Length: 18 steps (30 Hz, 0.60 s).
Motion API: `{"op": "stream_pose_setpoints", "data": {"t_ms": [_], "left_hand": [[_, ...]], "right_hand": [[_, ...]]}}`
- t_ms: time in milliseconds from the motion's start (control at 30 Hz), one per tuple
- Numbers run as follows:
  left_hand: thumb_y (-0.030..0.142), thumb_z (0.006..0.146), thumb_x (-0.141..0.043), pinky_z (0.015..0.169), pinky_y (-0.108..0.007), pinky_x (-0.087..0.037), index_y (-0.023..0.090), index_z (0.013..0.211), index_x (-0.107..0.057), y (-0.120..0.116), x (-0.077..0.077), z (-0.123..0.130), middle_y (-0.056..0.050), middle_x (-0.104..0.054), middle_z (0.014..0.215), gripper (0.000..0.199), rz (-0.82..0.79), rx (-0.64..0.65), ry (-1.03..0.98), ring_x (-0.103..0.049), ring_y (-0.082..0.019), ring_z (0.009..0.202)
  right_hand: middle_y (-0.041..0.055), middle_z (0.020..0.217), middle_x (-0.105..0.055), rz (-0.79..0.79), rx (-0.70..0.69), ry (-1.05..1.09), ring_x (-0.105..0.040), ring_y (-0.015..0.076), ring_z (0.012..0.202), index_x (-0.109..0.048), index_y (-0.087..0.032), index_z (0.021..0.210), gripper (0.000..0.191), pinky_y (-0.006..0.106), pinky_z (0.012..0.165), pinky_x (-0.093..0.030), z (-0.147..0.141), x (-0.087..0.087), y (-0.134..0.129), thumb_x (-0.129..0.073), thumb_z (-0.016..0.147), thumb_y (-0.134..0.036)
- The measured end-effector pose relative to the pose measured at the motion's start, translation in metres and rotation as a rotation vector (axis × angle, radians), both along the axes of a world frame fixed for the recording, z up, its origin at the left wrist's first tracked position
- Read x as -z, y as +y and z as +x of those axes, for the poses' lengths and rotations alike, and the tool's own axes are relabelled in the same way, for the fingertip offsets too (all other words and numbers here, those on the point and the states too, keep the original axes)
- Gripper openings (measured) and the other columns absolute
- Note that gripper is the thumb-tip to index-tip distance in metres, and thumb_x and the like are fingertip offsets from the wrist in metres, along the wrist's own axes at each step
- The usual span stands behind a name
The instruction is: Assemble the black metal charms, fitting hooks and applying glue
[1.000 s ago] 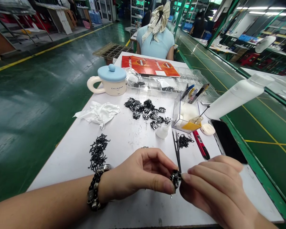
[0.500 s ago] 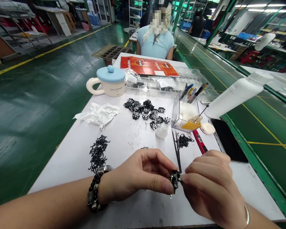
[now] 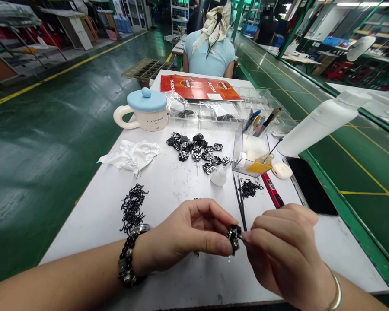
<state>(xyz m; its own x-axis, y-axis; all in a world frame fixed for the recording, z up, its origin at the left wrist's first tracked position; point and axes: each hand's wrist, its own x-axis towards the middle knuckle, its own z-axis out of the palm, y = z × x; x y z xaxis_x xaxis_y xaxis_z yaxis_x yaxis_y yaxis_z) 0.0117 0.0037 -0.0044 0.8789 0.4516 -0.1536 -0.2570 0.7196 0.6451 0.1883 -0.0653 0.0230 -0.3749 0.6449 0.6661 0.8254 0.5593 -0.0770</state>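
Between thumb and fingers, my left hand (image 3: 194,235) pinches a small black-and-silver part (image 3: 234,238), held above the front of the white table. My right hand (image 3: 287,250) is closed in a pinch at the right side of this part; a tiny dark piece shows at its fingertips, too small to name. Behind the hands lie black tweezers (image 3: 239,203) and a small pile of dark bits (image 3: 250,188). Left of my left hand is a heap of black curved pieces (image 3: 133,208). Farther back sits a cluster of similar black-and-silver parts (image 3: 197,149).
A lidded mug (image 3: 151,116), a white cloth (image 3: 132,156), a small white bottle (image 3: 218,177), a clear box with pens (image 3: 251,151), a red cutter (image 3: 272,190), a phone (image 3: 311,185) and a tall white bottle (image 3: 320,123) stand or lie around. Ahead sits a person (image 3: 209,52).
Both hands stay together at the black-and-silver part, which has shifted slightly up and left in view. The person ahead has turned their head away.
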Motion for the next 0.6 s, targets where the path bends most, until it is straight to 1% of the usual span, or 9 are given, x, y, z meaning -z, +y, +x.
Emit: {"op": "stream_pose_setpoints", "data": {"t_ms": [67, 200, 267, 400, 467, 600], "left_hand": [[0.015, 0.064, -0.080, 0.072, -0.024, -0.047, 0.017, 0.086, -0.067, 0.000, 0.000, -0.001, -0.002, -0.066, 0.086, 0.025, 0.012, -0.004, 0.017, -0.061, -0.011, 0.078], [0.017, 0.065, -0.080, 0.072, -0.024, -0.048, 0.017, 0.087, -0.067, 0.000, 0.000, -0.002, -0.001, -0.066, 0.086, 0.025, 0.028, -0.004, 0.053, -0.062, -0.010, 0.077], [0.017, 0.066, -0.079, 0.074, -0.025, -0.048, 0.018, 0.087, -0.067, 0.001, 0.000, -0.003, -0.001, -0.066, 0.087, 0.024, 0.044, -0.002, 0.054, -0.062, -0.011, 0.078], [0.017, 0.067, -0.079, 0.075, -0.025, -0.047, 0.019, 0.089, -0.068, 0.002, 0.000, -0.004, -0.002, -0.066, 0.090, 0.025, 0.072, 0.016, 0.033, -0.061, -0.011, 0.081], [0.018, 0.067, -0.079, 0.076, -0.026, -0.047, 0.020, 0.090, -0.068, 0.002, 0.000, -0.004, -0.002, -0.066, 0.090, 0.025, 0.069, 0.017, 0.030, -0.060, -0.012, 0.082], [0.019, 0.066, -0.079, 0.074, -0.027, -0.047, 0.020, 0.089, -0.068, 0.001, -0.001, -0.002, -0.002, -0.065, 0.088, 0.025, 0.059, 0.015, 0.021, -0.060, -0.012, 0.081]], "right_hand": [[-0.0008, 0.054, -0.048, 0.003, -0.021, 0.007, -0.051, 0.0111, 0.056, -0.054, -0.016, 0.070, 0.015, 0.028, 0.054, -0.030, 0.000, 0.001, 0.002, -0.049, 0.083, -0.012], [0.0030, 0.070, -0.057, 0.070, -0.060, 0.069, -0.053, 0.0119, 0.067, -0.059, -0.013, 0.083, 0.007, 0.030, 0.060, -0.037, 0.002, 0.003, 0.004, -0.054, 0.081, -0.008], [0.0030, 0.073, -0.058, 0.088, -0.064, 0.089, -0.053, 0.0118, 0.068, -0.059, -0.012, 0.088, 0.010, 0.031, 0.061, -0.038, 0.005, 0.003, 0.004, -0.056, 0.079, -0.006], [0.0023, 0.074, -0.059, 0.098, -0.085, 0.086, -0.053, 0.0124, 0.071, -0.060, -0.012, 0.090, 0.013, 0.031, 0.061, -0.039, 0.009, 0.006, 0.002, -0.058, 0.079, -0.006], [0.0028, 0.076, -0.059, 0.113, -0.112, 0.076, -0.053, 0.0127, 0.073, -0.060, -0.011, 0.092, 0.014, 0.031, 0.060, -0.039, 0.011, 0.007, 0.002, -0.058, 0.079, -0.006], [0.0028, 0.081, -0.060, 0.094, -0.129, 0.044, -0.053, 0.0128, 0.077, -0.059, -0.011, 0.097, 0.020, 0.031, 0.060, -0.038, 0.014, 0.010, 0.001, -0.061, 0.078, -0.006]]}}
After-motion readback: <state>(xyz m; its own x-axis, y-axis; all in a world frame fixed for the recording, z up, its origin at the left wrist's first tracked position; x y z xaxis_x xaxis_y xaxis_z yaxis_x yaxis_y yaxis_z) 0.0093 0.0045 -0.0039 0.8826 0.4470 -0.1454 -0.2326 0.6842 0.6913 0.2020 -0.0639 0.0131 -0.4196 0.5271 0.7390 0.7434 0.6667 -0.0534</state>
